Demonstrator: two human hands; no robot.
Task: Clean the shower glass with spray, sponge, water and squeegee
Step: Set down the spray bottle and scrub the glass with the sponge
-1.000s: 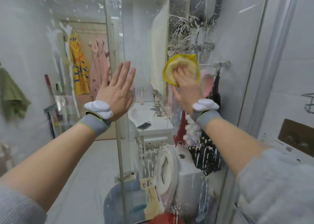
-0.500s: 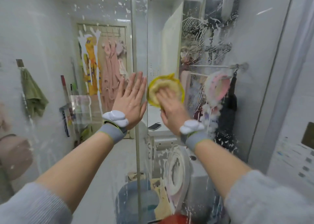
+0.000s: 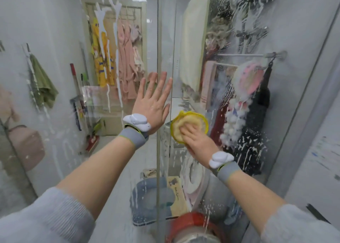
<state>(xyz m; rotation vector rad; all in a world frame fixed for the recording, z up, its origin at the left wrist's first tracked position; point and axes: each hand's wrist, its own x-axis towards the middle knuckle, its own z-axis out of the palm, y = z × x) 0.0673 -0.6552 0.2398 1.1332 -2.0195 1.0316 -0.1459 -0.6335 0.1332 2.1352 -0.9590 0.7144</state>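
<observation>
Left hand [image 3: 153, 104]: flat, fingers straight and spread, palm against the shower glass [image 3: 128, 150], just left of the vertical glass edge [image 3: 161, 58].
Right hand [image 3: 198, 141]: fingers laid over the yellow sponge [image 3: 187, 125], pressing it to the glass; lower than the left hand, just right of the glass edge.
Sponge: round, yellow rim, paler middle, held flat on the pane between right hand and glass; its upper left part shows past the fingers.
Hands apart: near each other, not touching; glass edge runs between them.
Wrists: grey band with white device [image 3: 137, 122] on left, same on right [image 3: 220, 159]; grey sleeves pushed up on both forearms.
Glass state: white foam streaks [image 3: 104, 21] running down on left pane, foam smears and drips [image 3: 239, 21] across right pane top and lower right.
Seen through glass: green towel [image 3: 41, 84] on left wall, yellow garment [image 3: 100, 58] and pink robe [image 3: 127, 62] hanging on door, blue basin [image 3: 147, 196] on floor, red object [image 3: 189, 222] at bottom edge, dark cloth [image 3: 255, 132] on rail at right.
Spray bottle, squeegee: cannot tell where.
</observation>
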